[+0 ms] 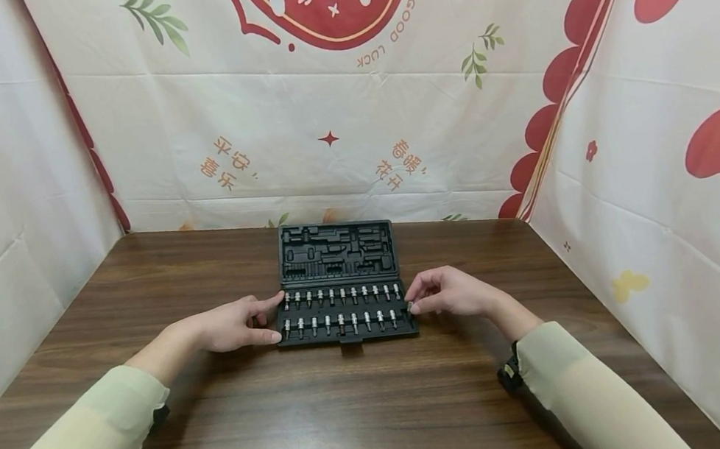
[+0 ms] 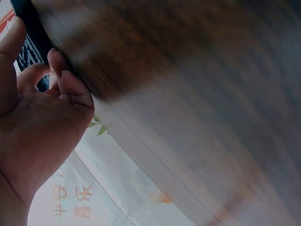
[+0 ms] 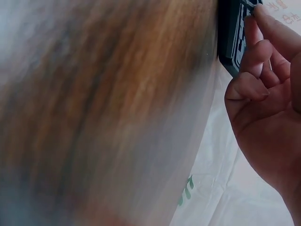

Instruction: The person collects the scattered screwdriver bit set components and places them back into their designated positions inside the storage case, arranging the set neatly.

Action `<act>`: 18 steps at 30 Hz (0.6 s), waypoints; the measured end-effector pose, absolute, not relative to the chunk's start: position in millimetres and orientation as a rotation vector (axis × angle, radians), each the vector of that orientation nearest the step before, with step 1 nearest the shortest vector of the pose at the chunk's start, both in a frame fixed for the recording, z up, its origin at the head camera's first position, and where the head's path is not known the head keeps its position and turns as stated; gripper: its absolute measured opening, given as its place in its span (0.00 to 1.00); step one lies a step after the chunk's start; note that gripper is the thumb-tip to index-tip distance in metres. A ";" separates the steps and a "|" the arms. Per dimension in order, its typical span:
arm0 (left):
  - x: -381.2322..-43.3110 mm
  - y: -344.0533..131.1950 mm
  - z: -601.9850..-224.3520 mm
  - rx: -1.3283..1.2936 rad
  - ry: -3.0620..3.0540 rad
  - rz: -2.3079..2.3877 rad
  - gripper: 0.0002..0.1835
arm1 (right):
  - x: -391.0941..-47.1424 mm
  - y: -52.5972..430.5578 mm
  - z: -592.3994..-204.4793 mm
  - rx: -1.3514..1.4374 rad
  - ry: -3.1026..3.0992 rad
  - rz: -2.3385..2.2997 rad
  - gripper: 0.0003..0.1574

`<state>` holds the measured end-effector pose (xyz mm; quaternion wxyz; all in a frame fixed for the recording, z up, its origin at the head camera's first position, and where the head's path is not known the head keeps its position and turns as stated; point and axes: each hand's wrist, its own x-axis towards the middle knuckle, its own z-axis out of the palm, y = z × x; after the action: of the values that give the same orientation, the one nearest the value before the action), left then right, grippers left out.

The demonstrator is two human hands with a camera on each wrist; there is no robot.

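Observation:
An opened black socket-bit case (image 1: 343, 313) lies on the wooden table, its lid tilted back. Two rows of silver bit sockets (image 1: 341, 323) stand upright in the lower half. My left hand (image 1: 231, 326) steadies the case's left edge, index finger at the hinge-side corner and thumb at the front corner. Its other fingers are bent, as the left wrist view shows. At the right end of the front row, my right hand (image 1: 451, 292) pinches a small bit socket (image 1: 411, 307) between thumb and forefinger. The fingers mostly cover that socket.
The molded lid (image 1: 337, 251) leans toward the back of the table (image 1: 328, 413). Printed cloth (image 1: 293, 106) hangs behind the table and along both sides. A black wrist device (image 1: 510, 372) shows at the right sleeve.

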<state>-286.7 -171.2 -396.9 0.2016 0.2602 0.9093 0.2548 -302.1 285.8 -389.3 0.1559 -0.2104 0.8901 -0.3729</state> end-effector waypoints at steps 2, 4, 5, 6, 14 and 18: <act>-286.7 -171.0 -397.0 0.725 2.540 0.711 0.48 | -302.0 284.5 -389.5 -0.608 2.553 -1.042 0.08; -286.4 -171.0 -396.8 0.725 2.540 0.711 0.48 | -302.3 283.4 -389.9 -0.616 2.561 -1.016 0.09; -286.6 -171.0 -397.0 0.728 2.541 0.710 0.48 | -302.6 282.6 -390.2 -0.618 2.565 -1.004 0.09; -286.7 -171.1 -397.0 0.732 2.541 0.710 0.48 | -303.0 282.3 -390.5 -0.620 2.572 -0.990 0.09; -286.9 -171.7 -396.3 0.740 2.539 0.711 0.48 | -306.7 279.8 -392.6 -0.620 2.610 -0.908 0.08; -286.3 -171.3 -396.0 0.740 2.536 0.718 0.48 | -308.0 279.7 -393.3 -0.630 2.604 -0.910 0.08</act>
<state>-286.3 -171.3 -396.0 0.2006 0.2647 0.9076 0.2568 -308.0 279.7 -393.3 0.1553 -0.2198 0.9092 -0.3176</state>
